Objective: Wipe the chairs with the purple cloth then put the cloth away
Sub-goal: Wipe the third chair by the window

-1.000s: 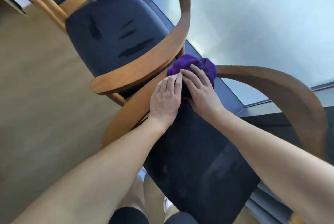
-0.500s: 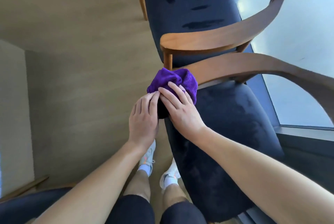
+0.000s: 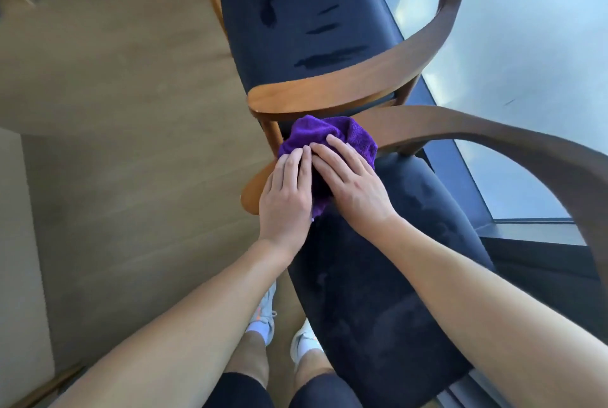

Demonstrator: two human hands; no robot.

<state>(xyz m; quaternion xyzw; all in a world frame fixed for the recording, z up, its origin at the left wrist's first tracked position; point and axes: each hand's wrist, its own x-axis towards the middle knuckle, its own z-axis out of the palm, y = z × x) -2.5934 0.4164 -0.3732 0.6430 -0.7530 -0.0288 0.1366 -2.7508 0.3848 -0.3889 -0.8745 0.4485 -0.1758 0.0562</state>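
The near chair is being wiped, so I judge the job is in its middle. Its dark seat shows faint mottled marks that may be damp. The curved wooden rail running round to its right side looks dry, and I would guess it is not yet done. The far chair, just beyond the near chair, has dark streaks on its seat that look like wet wipe marks, so it has probably been done. Putting the cloth away is all still to come.

The cloth lies bunched on the near chair's rail, at the seat's far left corner. Both hands rest on it: the left hand lies flat with its fingers straight and close together, and the right hand lies beside it with fingers slightly fanned. Neither grip is closed or pinching; both are spread flat and press down.

The floor runs left of the near chair and the window right of it. The far chair's rail end and one leg sit just beyond the cloth, almost touching it, and would likely crowd any forward stroke. The person's shoes stand by the near chair's left edge.
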